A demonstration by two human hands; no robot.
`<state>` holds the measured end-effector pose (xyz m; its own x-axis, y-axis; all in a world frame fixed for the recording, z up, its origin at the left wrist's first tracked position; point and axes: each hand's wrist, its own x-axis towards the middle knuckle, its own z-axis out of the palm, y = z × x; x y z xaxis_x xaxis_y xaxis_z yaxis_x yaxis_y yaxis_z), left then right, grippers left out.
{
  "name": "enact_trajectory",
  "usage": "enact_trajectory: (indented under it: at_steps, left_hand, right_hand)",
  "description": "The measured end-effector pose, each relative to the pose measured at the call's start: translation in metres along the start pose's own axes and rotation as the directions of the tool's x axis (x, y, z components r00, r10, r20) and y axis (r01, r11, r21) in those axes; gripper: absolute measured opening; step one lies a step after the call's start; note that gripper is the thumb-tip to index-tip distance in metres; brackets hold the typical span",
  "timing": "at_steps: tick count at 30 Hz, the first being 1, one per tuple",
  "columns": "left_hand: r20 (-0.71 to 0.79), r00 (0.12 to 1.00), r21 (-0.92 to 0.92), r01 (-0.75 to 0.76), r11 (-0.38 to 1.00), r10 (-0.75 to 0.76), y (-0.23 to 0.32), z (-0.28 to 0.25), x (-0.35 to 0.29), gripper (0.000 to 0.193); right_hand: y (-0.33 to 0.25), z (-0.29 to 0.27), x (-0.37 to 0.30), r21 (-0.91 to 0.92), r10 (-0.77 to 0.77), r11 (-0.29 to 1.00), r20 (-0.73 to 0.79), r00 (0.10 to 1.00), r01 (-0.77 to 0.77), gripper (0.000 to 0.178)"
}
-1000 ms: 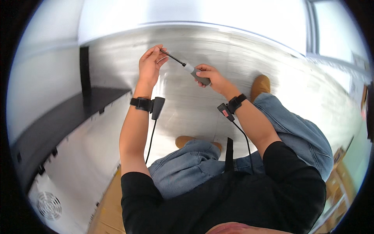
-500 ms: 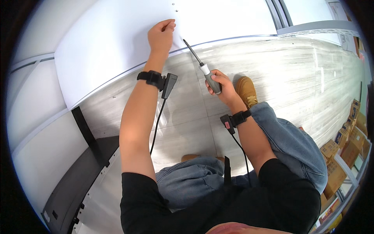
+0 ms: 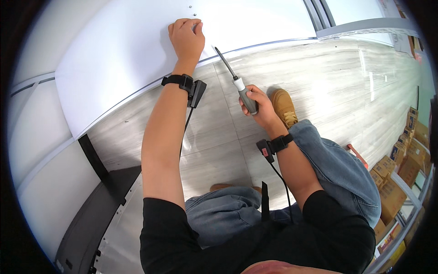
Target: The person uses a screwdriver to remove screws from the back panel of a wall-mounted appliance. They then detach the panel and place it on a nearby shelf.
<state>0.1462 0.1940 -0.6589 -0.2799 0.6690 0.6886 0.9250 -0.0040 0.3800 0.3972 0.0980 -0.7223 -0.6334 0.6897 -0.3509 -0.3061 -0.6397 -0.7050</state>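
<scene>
My left hand (image 3: 188, 40) is at the white panel (image 3: 123, 55), its fingers curled in together. Whatever sits between the fingertips, if anything, is too hidden to name. Just beyond the fingers, two small screws (image 3: 195, 14) stand on the panel's face. My right hand (image 3: 258, 106) is wrapped round the grey and white handle of a screwdriver (image 3: 242, 89). Its metal shaft slants up and left, the tip near the panel's close edge, to the right of my left wrist.
Below the panel lies a pale wood-look floor (image 3: 328, 82). A black-edged metal piece (image 3: 91, 214) stands at the lower left. Cardboard boxes (image 3: 388, 194) sit by a rack on the right. A grey metal frame (image 3: 365, 28) runs at the upper right. Each wrist wears a strapped device with a cable.
My left hand has turned at the wrist, showing more of its back, with the fingers curled further in. The right hand still grips the screwdriver, nearly unmoved. The view has shifted slightly.
</scene>
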Motion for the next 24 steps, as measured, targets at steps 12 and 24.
enact_trajectory:
  at_steps: [12, 24]
  left_hand:
    - [0.075, 0.995, -0.018, 0.066, 0.998, -0.064, -0.012, 0.006, -0.013, 0.014]
    - [0.461, 0.563, -0.535, 0.793, 0.292, -0.686, 0.022, -0.004, -0.109, 0.022]
  right_hand:
    - [-0.007, 0.004, 0.0, -0.048, 0.081, 0.996, -0.001, 0.997, -0.081, 0.022]
    - [0.003, -0.025, 0.012, -0.037, 0.242, 0.969, -0.056, 0.969, -0.244, 0.025]
